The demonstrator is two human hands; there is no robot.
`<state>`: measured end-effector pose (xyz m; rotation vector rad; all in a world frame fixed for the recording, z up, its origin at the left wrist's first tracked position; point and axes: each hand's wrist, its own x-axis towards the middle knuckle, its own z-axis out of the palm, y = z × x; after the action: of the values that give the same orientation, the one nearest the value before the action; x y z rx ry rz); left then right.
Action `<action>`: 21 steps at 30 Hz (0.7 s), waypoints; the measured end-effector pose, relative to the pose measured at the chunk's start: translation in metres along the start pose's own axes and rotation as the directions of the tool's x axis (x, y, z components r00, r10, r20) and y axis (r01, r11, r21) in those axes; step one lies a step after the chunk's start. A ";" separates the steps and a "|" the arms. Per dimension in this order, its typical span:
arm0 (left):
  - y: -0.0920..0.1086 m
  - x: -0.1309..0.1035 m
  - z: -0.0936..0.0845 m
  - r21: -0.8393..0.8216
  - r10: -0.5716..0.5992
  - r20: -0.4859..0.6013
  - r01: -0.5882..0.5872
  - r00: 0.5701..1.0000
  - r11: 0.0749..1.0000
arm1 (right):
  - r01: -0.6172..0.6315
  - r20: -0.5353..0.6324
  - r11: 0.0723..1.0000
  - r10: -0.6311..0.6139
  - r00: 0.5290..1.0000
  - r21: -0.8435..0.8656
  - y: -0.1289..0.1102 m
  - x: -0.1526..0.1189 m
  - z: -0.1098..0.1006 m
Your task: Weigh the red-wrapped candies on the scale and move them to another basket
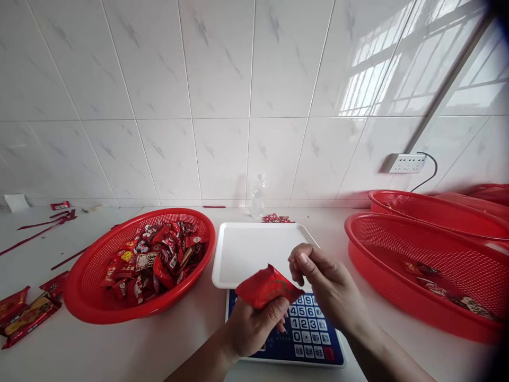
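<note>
My left hand holds a red packet over the front of a scale, its thumb pressed on the packet's lower part. My right hand is just right of the packet, thumb and forefinger pinched together; what they hold, if anything, is too small to make out. Beneath both hands lies the scale, with a bare white tray and a blue keypad partly covered by my left hand. A red basket full of wrapped snacks stands to the left.
At the right, a red basket holds a few packets, with another red basket behind. A clear bottle stands by the wall near small red sachets. Larger packets lie far left. A power socket is on the wall.
</note>
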<state>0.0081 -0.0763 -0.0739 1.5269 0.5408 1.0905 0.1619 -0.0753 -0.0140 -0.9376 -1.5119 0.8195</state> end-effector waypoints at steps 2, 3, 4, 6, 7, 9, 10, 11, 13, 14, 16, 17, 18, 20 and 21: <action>0.001 0.000 0.001 -0.004 -0.007 -0.004 0.007 1.000 1.000 | 0.003 0.075 0.999 0.000 0.997 -0.037 -0.001 -0.002 -0.002; 0.002 0.001 0.001 0.002 -0.015 0.009 0.015 1.000 1.000 | 0.002 0.134 0.998 0.006 0.991 -0.060 -0.002 -0.004 -0.001; 0.002 0.001 0.002 0.010 -0.024 0.029 0.024 0.999 1.000 | 0.010 0.181 0.996 0.006 0.983 -0.088 -0.003 -0.006 0.000; 0.002 0.002 0.002 0.023 -0.048 0.081 0.046 0.996 0.999 | 0.073 0.187 0.986 -0.045 0.981 -0.148 -0.002 -0.010 0.003; 0.001 0.003 0.002 0.029 -0.061 0.108 0.058 0.992 0.998 | 0.116 0.146 0.978 -0.091 0.985 -0.175 -0.001 -0.011 0.004; 0.001 0.004 0.000 0.075 -0.095 0.153 0.084 0.984 0.994 | 0.166 0.035 0.966 -0.162 0.986 -0.201 0.004 -0.008 0.003; 0.001 0.003 -0.001 0.118 -0.113 0.165 0.094 0.980 0.989 | 0.160 -0.020 0.965 -0.168 0.986 -0.209 0.007 -0.003 0.002; 0.004 0.002 -0.003 0.166 -0.128 0.162 0.101 0.979 0.981 | 0.137 -0.068 0.966 -0.155 0.986 -0.221 0.011 0.003 -0.001; 0.014 -0.002 -0.007 0.264 -0.135 0.119 0.099 0.984 0.959 | 0.061 -0.120 0.963 -0.096 0.988 -0.264 0.021 0.018 -0.008; 0.021 -0.005 -0.011 0.313 -0.122 0.083 0.091 0.989 0.945 | 0.028 -0.132 0.952 -0.071 0.989 -0.304 0.026 0.027 -0.012; 0.040 -0.011 -0.023 0.414 -0.083 0.003 0.074 0.997 0.907 | 0.010 -0.144 0.903 -0.080 0.986 -0.429 0.034 0.042 -0.020; 0.050 -0.014 -0.032 0.467 -0.064 -0.043 0.077 0.997 0.881 | 0.022 -0.147 0.867 -0.109 0.983 -0.497 0.035 0.048 -0.023; 0.060 -0.016 -0.042 0.507 -0.044 -0.081 0.079 0.996 0.858 | 0.037 -0.146 0.834 -0.139 0.979 -0.551 0.035 0.052 -0.026; 0.077 -0.017 -0.069 0.602 -0.029 -0.171 0.128 0.985 0.788 | 0.076 -0.138 0.797 -0.196 0.971 -0.599 0.026 0.055 -0.028; 0.083 -0.017 -0.085 0.656 -0.043 -0.223 0.183 0.974 0.732 | 0.093 -0.136 0.799 -0.214 0.967 -0.593 0.018 0.055 -0.029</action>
<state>-0.0910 -0.0683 -0.0063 1.9808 1.2613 0.9973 0.1893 -0.0181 -0.0022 -1.2780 -1.6676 0.1140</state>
